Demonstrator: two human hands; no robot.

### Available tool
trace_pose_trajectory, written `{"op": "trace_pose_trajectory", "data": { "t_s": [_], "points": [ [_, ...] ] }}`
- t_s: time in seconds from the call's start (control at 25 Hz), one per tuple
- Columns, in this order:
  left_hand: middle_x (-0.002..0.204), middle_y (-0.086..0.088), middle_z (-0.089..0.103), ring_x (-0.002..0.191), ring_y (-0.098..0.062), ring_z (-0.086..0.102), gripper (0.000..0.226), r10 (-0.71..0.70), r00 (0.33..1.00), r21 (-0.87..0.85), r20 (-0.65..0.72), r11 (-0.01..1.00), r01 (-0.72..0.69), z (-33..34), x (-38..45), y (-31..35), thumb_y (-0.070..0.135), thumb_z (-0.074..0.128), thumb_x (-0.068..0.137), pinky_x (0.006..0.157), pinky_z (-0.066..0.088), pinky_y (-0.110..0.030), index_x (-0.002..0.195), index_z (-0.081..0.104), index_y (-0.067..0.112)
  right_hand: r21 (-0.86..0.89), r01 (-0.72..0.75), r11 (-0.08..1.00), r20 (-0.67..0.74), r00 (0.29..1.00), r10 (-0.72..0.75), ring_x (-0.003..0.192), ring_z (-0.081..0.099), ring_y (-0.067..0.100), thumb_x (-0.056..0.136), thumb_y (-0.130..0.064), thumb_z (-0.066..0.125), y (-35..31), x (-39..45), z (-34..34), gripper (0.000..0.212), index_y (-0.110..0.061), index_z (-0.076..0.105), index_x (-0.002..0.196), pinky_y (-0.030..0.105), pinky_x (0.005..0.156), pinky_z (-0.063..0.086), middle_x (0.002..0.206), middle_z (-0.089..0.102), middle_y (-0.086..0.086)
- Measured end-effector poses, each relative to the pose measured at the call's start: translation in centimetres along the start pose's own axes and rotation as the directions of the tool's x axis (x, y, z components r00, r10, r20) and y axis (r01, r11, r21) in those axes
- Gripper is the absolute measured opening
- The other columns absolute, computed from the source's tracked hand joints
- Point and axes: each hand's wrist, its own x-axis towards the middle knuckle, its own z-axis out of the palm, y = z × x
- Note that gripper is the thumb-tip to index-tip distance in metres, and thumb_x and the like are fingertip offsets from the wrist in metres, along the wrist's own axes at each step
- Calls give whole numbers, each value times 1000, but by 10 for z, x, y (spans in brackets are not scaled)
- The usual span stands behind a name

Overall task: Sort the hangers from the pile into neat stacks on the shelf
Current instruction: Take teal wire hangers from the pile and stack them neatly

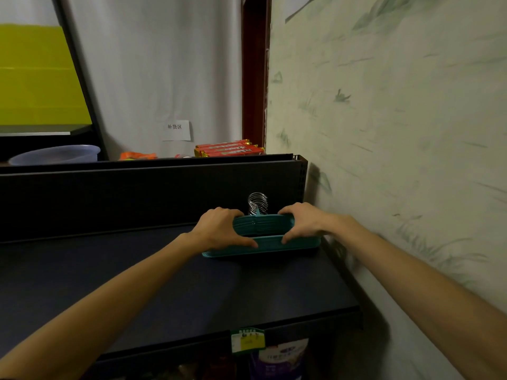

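Note:
A stack of teal plastic hangers [263, 224] with silver metal hooks [257, 202] lies on the dark shelf [164, 283], at its back right corner against the shelf's back panel. My left hand [222, 229] grips the stack's left part, thumb on the near bar and fingers over the far edge. My right hand [300, 220] holds the stack's right part the same way. The hooks stand up between my two hands. The stack's left end sticks out below my left hand.
A patterned wall [397, 133] runs close along the shelf's right side. Behind the black back panel [137, 193] sit orange-red packets [229, 148], a pale blue basin [55, 154] and a paper label. A price tag [248, 341] hangs at the shelf's front edge.

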Motion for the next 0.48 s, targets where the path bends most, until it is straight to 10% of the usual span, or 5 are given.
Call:
{"op": "trace_pose_trajectory", "data": {
  "t_s": [0.48],
  "points": [
    [121, 13, 68, 99, -3, 65, 90, -65, 998, 7, -16, 998, 66, 10, -8, -2, 91, 59, 66, 79, 50, -23, 136, 52, 34, 14, 5, 1000, 105, 994, -7, 127, 52, 21, 68, -46, 87, 6, 11, -8, 91, -18, 46, 145, 35, 105, 45, 141, 54, 1]
  ]
}}
